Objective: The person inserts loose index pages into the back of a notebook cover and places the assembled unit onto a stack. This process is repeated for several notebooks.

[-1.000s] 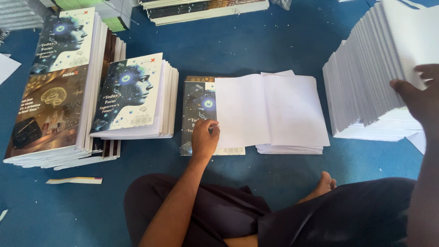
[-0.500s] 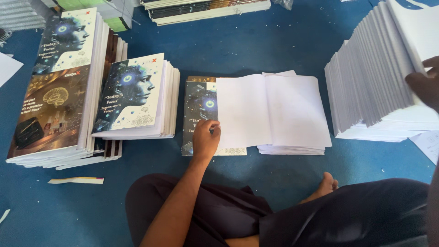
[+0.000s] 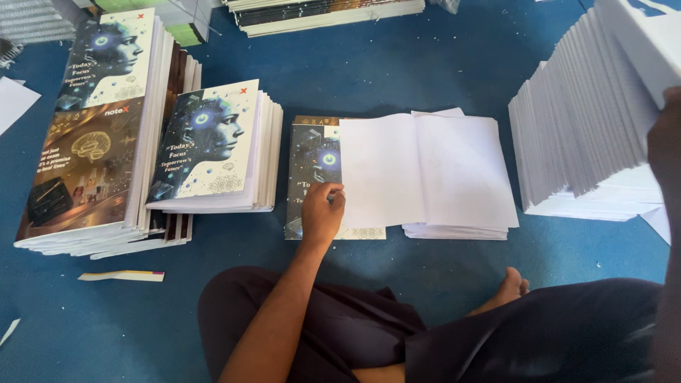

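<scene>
My left hand (image 3: 323, 213) rests on a printed cover sheet (image 3: 306, 159) lying flat on the blue floor, its curled fingers pinching the left edge of an opened set of white pages (image 3: 425, 170) that covers the sheet's right half. At the right edge of view my right hand (image 3: 665, 145) grips a thick white paper bundle (image 3: 642, 42) lifted close to the camera, above a leaning row of similar white bundles (image 3: 578, 135). My crossed legs and one bare foot (image 3: 507, 287) are in the foreground.
A pile of finished notebooks (image 3: 213, 142) with a face on the cover sits left of the cover sheet. Further left is a taller stack of unfolded covers (image 3: 92, 135). More books (image 3: 326, 10) lie at the back, and a paper strip (image 3: 120, 275) is on the floor.
My right hand and its white bundle have shifted up and toward the right edge of view. The left hand has stayed at the edge of the white pages.
</scene>
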